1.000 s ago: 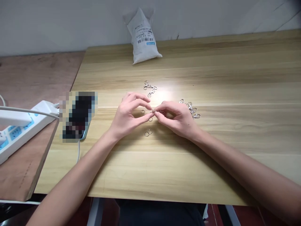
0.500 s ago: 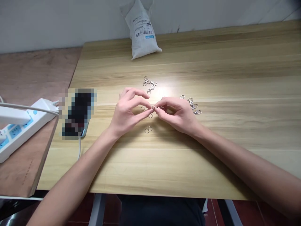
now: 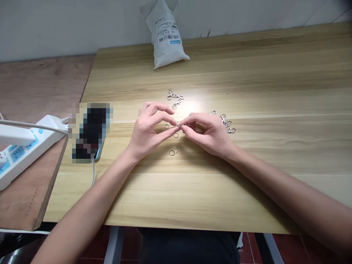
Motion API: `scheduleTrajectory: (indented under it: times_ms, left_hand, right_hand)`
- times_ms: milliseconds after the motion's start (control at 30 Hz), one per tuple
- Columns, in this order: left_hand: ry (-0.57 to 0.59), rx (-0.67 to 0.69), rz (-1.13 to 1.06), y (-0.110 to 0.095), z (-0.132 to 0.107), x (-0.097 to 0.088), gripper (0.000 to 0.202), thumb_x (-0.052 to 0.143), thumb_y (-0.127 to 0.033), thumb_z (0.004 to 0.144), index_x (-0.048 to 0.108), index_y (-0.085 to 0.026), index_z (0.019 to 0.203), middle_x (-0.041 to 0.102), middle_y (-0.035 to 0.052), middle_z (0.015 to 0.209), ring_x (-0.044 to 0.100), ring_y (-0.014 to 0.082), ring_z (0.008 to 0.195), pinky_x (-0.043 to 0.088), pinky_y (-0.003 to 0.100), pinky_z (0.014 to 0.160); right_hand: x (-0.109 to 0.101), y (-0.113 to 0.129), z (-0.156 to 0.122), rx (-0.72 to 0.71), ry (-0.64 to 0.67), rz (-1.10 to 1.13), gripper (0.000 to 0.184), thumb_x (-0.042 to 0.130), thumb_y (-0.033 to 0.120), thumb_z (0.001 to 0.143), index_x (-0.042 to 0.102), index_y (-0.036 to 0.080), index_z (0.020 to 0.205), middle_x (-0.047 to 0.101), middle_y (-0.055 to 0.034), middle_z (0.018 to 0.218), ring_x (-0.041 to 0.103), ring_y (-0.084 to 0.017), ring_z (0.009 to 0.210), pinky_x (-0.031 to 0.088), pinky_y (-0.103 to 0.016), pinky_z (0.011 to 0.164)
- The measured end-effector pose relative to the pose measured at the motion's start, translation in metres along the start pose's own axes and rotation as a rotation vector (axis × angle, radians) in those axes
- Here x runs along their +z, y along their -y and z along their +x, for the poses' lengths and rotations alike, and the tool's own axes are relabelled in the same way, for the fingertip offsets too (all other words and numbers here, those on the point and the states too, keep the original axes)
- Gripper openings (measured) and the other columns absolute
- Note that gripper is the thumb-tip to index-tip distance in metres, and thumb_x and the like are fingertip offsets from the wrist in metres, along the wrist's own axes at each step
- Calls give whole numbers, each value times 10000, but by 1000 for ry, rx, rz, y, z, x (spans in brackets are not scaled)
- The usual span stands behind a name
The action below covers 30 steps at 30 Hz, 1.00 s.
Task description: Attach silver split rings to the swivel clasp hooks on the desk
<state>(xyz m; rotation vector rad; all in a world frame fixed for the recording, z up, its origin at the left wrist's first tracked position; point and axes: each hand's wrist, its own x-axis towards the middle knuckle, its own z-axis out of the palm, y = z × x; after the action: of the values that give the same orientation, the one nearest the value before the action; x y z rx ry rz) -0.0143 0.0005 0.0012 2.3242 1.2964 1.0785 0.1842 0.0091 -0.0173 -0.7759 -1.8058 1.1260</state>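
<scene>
Thumb and index finger of my left hand point(image 3: 148, 132) pinch a small metal key ring point(image 3: 178, 125); the other fingers are loosely bent. Against it, my right hand point(image 3: 210, 132) pinches a silver lobster clasp point(image 3: 189, 125), mostly hidden by the fingers. Both sets of fingertips meet just above the table, and I cannot tell whether ring and clasp are linked. Loose key rings point(image 3: 173, 151) lie below and beside my left fingers. Beyond my hands are several clasps with rings attached point(image 3: 176, 97). More lobster clasps point(image 3: 228, 125) lie to the right of my right hand.
A blurred phone-like device point(image 3: 95, 132) with a white cable lies left of my left hand. Further left, a white power strip point(image 3: 35, 146) rests on a brown board point(image 3: 30, 205). A white plastic package point(image 3: 168, 47) stands at the table's back edge by the wall.
Hardly anything differs. My hands keep the same place and pinch, with only a slight shift of the ring at the fingertips.
</scene>
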Motion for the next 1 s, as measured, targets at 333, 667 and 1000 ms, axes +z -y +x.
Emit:
scheduleTrajectory:
  times_ms: [333,667,1000]
  left_hand:
    - [-1,18,25,-1,0,-2,81,710,-330,837,682,-265,798,670,8,1029,574,219,1041,427,428,929]
    - [-16,28,55,-1,1,-3,83,702,-326,842,673,-272,785,665,8,1035,572,225,1036,421,432,912]
    - [75,70,55,-2,2,-3,82,701,-259,806,643,-249,748,670,22,1073,562,249,1095,423,455,944]
  right_hand:
    - [-1,0,0,11,18,13,96,589,203,884,677,166,883,650,-30,779,528,-107,634,394,-252,534]
    - [-1,-1,0,5,15,29,101,599,217,888,687,171,906,637,-17,772,516,-98,626,388,-242,521]
    - [0,3,0,47,10,31,81,599,226,891,664,178,895,670,-29,836,558,-109,674,437,-256,573]
